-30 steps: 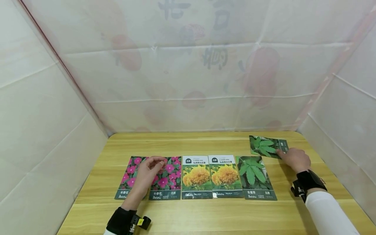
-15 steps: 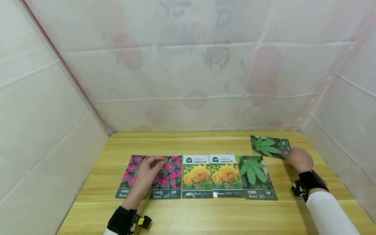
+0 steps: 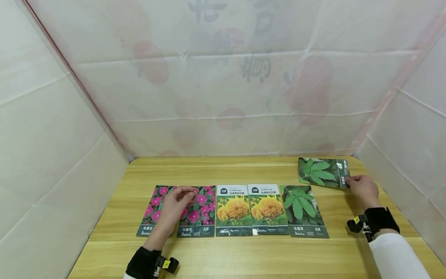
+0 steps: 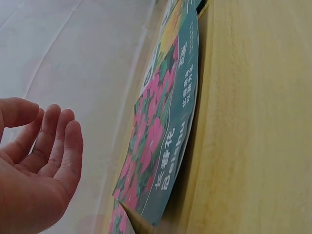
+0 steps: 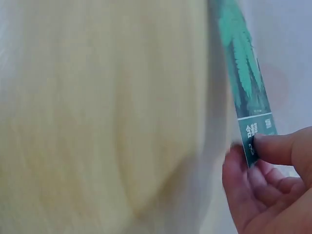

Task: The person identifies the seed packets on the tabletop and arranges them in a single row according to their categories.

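My right hand (image 3: 363,190) pinches the end of a green-leaf seed packet (image 3: 321,171) at the back right, thumb on its printed face and fingers beneath. In the right wrist view this packet (image 5: 246,73) stands off the wooden surface. My left hand (image 3: 177,205) hovers over two pink-flower seed packets (image 3: 196,213), its fingers loosely bent with nothing between them. The left wrist view shows this hand (image 4: 41,165) apart from the packets. Beside the pink ones lie two yellow-flower seed packets (image 3: 237,209), then another green-leaf seed packet (image 3: 302,207), forming a row.
The packets lie on a light wooden table (image 3: 251,255). Pale fabric walls (image 3: 223,89) enclose its back and both sides. Black wrist straps with small cameras sit on both wrists.
My right hand has shifted right to the packet's end, and now grips it by that edge; the packet has moved slightly right and lifted. My left hand stays in place.
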Motion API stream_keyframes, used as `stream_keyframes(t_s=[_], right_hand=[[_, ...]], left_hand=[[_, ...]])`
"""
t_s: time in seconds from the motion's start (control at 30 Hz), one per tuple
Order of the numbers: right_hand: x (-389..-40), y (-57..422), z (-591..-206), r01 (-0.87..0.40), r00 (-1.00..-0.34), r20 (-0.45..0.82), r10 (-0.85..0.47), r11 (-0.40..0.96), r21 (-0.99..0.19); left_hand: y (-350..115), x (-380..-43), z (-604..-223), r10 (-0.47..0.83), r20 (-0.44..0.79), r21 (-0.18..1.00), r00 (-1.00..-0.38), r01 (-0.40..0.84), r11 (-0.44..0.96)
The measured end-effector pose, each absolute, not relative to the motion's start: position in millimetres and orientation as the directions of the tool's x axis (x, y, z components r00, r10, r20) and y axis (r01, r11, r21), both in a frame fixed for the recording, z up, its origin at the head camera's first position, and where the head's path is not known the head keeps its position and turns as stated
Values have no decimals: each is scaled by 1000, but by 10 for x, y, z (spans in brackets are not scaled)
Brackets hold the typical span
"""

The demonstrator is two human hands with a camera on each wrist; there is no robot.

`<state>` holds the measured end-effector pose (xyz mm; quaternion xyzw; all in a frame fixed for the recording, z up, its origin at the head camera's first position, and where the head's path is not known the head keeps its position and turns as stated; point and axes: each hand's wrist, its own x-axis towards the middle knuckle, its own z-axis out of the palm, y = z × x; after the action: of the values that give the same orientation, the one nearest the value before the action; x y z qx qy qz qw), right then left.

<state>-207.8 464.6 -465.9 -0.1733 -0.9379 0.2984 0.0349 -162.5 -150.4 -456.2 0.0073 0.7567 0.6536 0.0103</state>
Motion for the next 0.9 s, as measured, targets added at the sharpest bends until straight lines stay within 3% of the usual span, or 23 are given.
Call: stream_keyframes(t_s=[0.2, 0.37, 0.5, 0.73, 0.9], right_hand=[[-2055, 4688, -4624, 346, -911, -166, 377, 480, -806], [-2027, 4654, -4592, 359, -879, -170, 446, 384, -850], [-1995, 4602, -4574, 335, -885, -151, 440, 378, -863], [-1958, 4331, -4501, 181, -957, -49, 286, 458, -870], [-1960, 4029, -4410, 74, -982, 21, 186, 487, -870]], left_hand=[[-1499, -1618, -4544, 7, -46, 987, -999, -44, 152], [-1509, -1614, -4567, 26, -4, 990, -1000, 0, 140], [-1520, -1610, -4611, 53, 49, 987, -997, 57, 148], [-1471, -1617, -4652, 87, 81, 987, -993, 92, 130], [-1425, -1734, -4962, 146, 81, 991, -986, 95, 92]])
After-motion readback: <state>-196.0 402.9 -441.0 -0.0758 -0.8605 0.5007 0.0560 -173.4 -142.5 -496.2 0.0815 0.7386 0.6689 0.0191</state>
